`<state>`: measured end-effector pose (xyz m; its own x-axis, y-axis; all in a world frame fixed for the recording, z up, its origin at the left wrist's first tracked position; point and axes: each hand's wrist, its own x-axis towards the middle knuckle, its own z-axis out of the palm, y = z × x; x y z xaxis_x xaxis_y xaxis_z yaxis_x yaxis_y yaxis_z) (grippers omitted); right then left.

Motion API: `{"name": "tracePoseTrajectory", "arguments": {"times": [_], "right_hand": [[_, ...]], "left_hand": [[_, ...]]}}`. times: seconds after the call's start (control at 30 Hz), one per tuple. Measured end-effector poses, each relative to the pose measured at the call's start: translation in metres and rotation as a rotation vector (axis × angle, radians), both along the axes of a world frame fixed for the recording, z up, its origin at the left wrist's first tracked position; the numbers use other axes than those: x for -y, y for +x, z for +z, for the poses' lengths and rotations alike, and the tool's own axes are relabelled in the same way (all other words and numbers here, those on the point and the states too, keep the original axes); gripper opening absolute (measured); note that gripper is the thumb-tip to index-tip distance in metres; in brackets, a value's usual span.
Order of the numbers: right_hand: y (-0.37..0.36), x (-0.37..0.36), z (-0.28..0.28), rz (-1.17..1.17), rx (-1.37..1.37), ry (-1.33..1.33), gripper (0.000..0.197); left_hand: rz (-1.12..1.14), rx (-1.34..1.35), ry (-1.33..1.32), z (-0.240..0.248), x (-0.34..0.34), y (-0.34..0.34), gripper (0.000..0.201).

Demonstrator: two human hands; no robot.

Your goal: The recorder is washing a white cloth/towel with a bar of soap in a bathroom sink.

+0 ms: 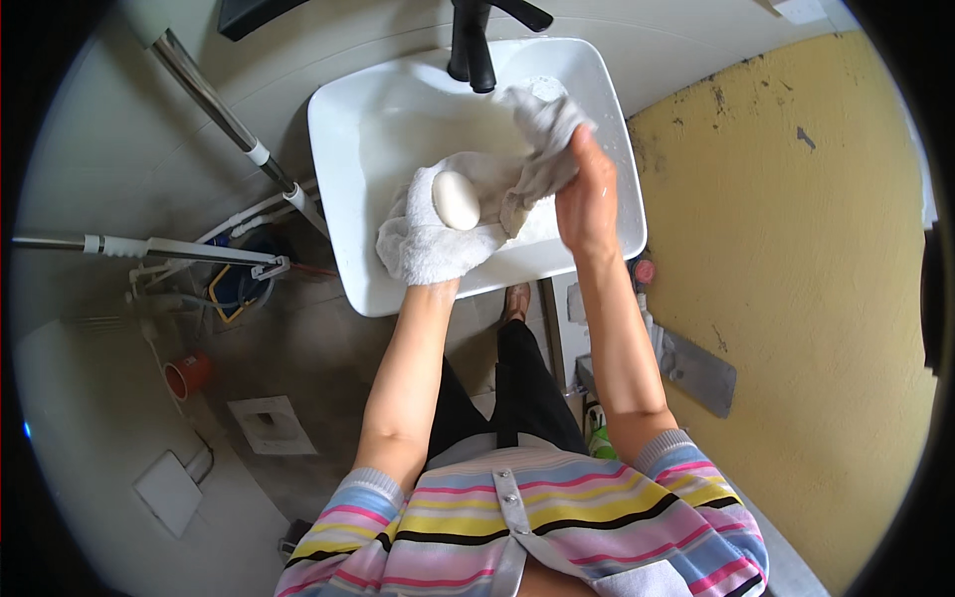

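Observation:
A white towel (428, 244) covers my left hand, so its fingers are hidden; only the wrist (434, 291) shows below the cloth. An oval white bar of soap (457, 201) rests on the towel over that hand. Higher and to the right, my right hand (587, 199) is closed round a bunched, greyish part of the cloth (549, 134), slightly blurred. This bunch seems joined to the white towel by a hanging fold. Both hands are over the white washbasin (333, 129), below the black faucet (474, 50).
Cloudy water (398, 134) shows in the basin. Two metal-and-white poles (204, 88) lean at the left. A blue-and-yellow object (234, 291), a red-orange bucket (187, 376) and a floor squat toilet (271, 426) are lower left. A worn yellow wall (796, 219) stands at the right.

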<state>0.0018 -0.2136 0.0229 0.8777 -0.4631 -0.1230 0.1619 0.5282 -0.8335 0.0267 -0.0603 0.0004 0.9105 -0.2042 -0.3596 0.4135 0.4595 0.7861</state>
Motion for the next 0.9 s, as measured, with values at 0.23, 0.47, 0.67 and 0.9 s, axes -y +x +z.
{"name": "tracePoseTrajectory", "arguments": {"times": [0.23, 0.47, 0.67, 0.9], "right_hand": [[0.001, -0.030, -0.016, 0.264, -0.213, -1.150, 0.048], [-0.010, -0.097, -0.044, 0.419, -0.256, -1.274, 0.051], [0.068, -0.030, -0.067, 0.262, -0.612, -1.031, 0.042], [0.021, -0.102, -0.061, 0.229, -0.410, -1.155, 0.049]], "left_hand": [[-0.283, 0.435, -0.124, -0.063, 0.013, 0.011, 0.048], [0.075, 0.116, -0.843, -0.130, 0.007, -0.021, 0.052], [-0.189, -0.179, -0.652, -0.056, 0.003, 0.004, 0.060], [-0.063, -0.249, -0.704, -0.045, -0.004, 0.004, 0.057]]}}
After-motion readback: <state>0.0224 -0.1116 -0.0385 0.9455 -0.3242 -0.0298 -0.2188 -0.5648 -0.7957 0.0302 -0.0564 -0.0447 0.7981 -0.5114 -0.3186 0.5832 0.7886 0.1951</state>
